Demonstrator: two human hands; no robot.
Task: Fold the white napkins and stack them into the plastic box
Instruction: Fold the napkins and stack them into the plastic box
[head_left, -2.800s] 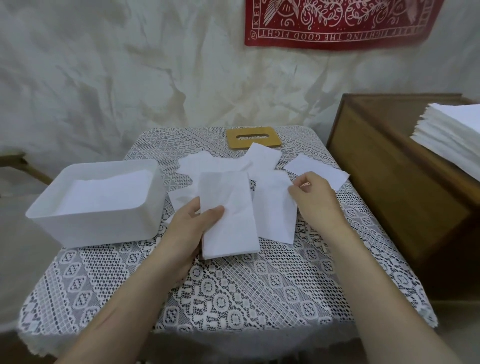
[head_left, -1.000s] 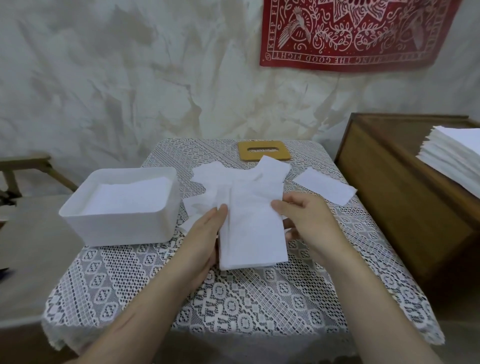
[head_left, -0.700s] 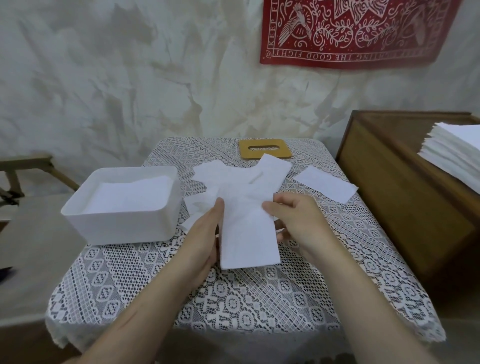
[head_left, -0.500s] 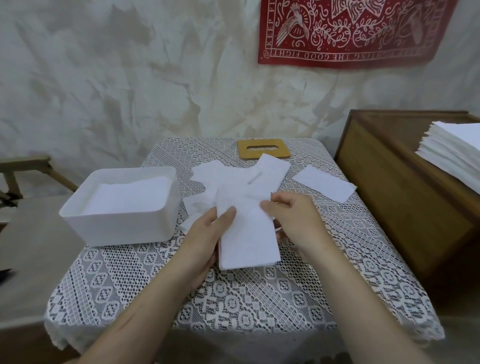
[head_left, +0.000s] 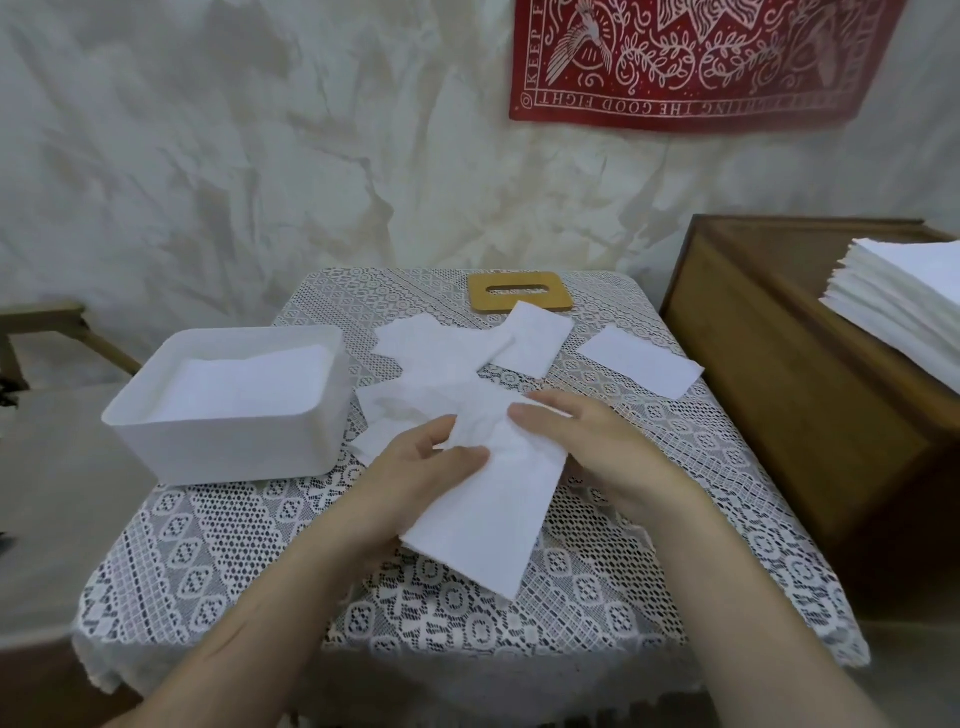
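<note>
A folded napkin is held between both hands over the middle of the lace tablecloth, turned askew so that its near end points toward the lower right. Its left edge is pinched by the left hand, the thumb laid on top and the fingers tucked under the paper. Its upper right part is covered by the right hand, whose bent fingers are closed over the crumpled far end; the thumb of that hand cannot be seen. The free near half of the napkin juts out below and between the two wrists.

Just behind the grip, loose napkins are spread overlapping on the cloth, and a single napkin is set apart to the right. The plastic box is placed to the left of the hands, near but apart from them, with white napkins already lying inside. A wooden lid with a slot is seen at the far edge of the table
</note>
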